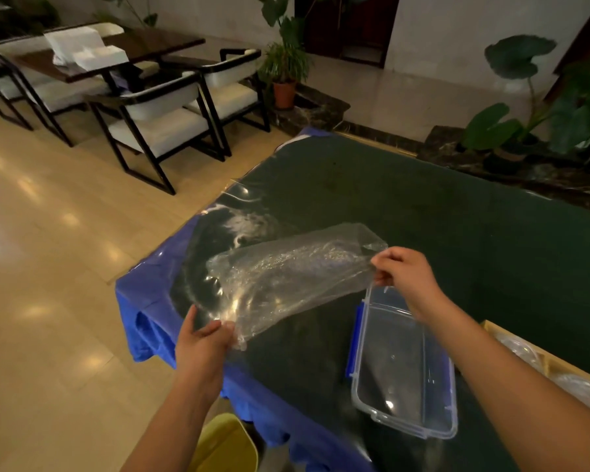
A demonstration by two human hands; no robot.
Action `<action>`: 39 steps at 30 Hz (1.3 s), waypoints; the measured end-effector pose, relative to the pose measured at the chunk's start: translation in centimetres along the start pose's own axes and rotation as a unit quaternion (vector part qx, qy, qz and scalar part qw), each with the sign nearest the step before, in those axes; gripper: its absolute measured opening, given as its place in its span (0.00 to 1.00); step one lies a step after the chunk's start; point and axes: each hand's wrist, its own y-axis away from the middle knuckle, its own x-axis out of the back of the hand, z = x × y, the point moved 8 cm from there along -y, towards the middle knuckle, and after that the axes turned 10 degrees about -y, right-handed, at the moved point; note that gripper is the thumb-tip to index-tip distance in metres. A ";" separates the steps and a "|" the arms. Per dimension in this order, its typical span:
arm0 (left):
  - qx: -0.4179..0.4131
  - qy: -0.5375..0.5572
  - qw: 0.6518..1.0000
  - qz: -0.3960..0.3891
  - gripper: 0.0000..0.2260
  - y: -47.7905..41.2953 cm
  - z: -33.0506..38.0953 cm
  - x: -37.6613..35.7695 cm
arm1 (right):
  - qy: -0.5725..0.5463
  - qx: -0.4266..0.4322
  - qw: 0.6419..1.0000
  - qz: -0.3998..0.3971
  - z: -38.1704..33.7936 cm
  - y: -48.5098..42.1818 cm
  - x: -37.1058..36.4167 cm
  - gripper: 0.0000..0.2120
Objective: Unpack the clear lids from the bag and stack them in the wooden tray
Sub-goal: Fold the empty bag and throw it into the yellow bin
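A crumpled clear plastic bag (286, 277) is stretched flat above the dark green table (406, 199). My left hand (203, 345) pinches its near-left corner and my right hand (406, 277) pinches its right end. Below my right hand a clear rectangular lid (402, 362) with blue clips on its left side lies on the table. The wooden tray (545, 361) shows at the right edge, partly hidden by my right forearm, with clear plastic pieces inside. I cannot tell whether the bag holds anything.
A blue cloth (143, 294) hangs over the table's left edge. A yellow bin (225, 444) stands below the near corner. Dark-framed chairs (160, 124) and another table stand on the shiny floor at the far left. Potted plants (286, 63) line the back.
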 end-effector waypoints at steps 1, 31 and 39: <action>0.048 0.053 0.997 -0.042 0.31 0.7 -0.5 -1.5 | -0.012 0.013 1.000 0.004 -0.6 0.8 0.9 0.05; 0.054 -0.070 0.969 -0.229 0.09 9.8 -0.2 -14.1 | -0.181 -0.019 0.983 0.034 1.0 14.7 10.6 0.09; 0.047 -0.107 0.920 -0.374 0.15 12.7 0.6 -15.2 | -0.143 0.004 0.986 0.086 1.0 14.6 14.0 0.08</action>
